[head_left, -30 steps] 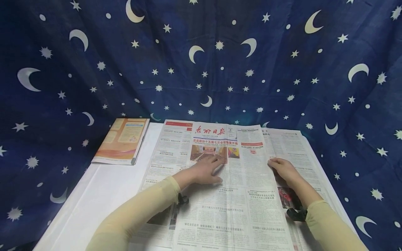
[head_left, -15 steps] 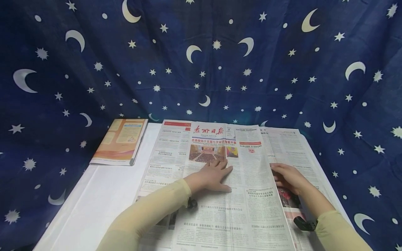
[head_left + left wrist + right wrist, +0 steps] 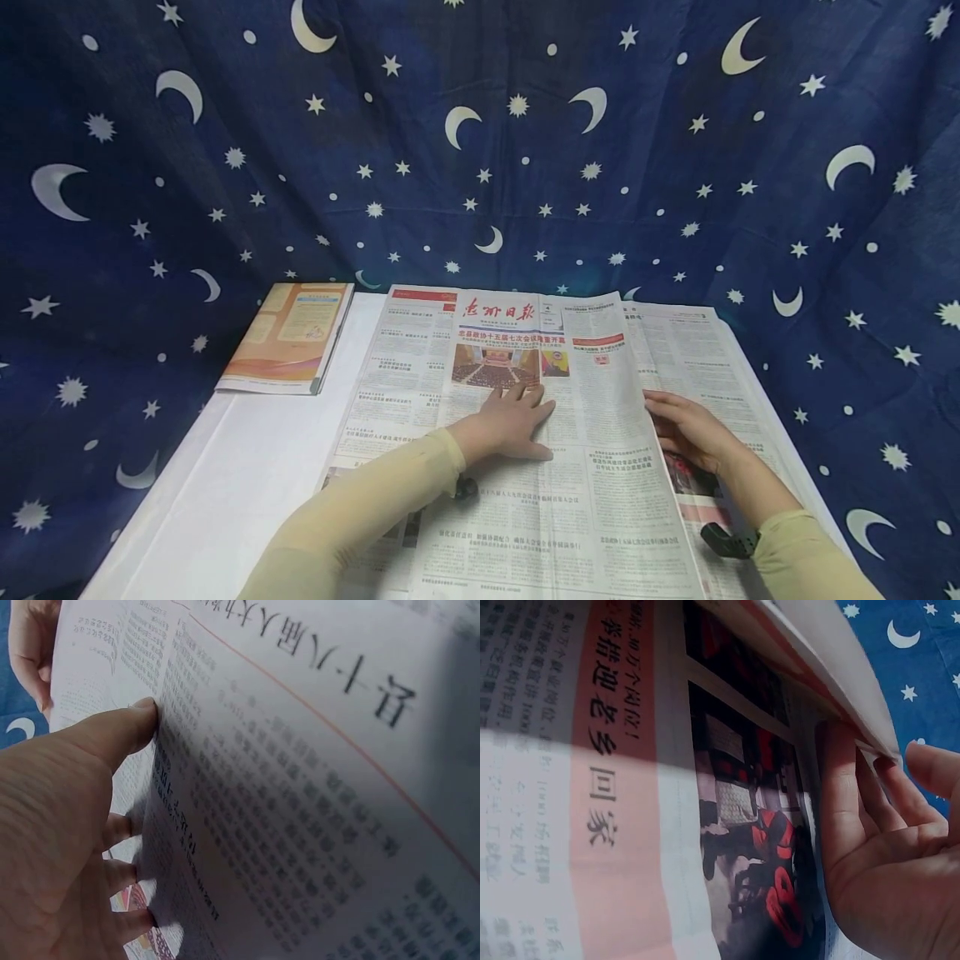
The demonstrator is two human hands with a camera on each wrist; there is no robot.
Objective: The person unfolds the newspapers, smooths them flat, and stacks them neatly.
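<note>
A newspaper [image 3: 626, 508] with a red masthead lies spread on the white table, its front sheet folded over wider pages beneath. My left hand [image 3: 513, 423] rests on it with fingers spread, just below the printed photo of a hall. The left wrist view shows that thumb [image 3: 131, 727] lying along the paper. At the sheet's right edge, my right hand [image 3: 688, 429] holds the paper. In the right wrist view, its fingers [image 3: 840, 784] reach under the slightly raised edge, while the thumb [image 3: 934, 766] is right at the edge.
A booklet [image 3: 288, 337] with an orange cover lies at the back left of the white table [image 3: 217, 467]. Behind the table hangs a dark blue cloth [image 3: 420, 133] printed with moons and stars. More newspaper pages [image 3: 686, 358] extend out at the right.
My left hand has slid a little right and nearer, fingers spreading wider. My right hand has shifted slightly nearer along the sheet's edge, its fingers now tucked further under the paper.
</note>
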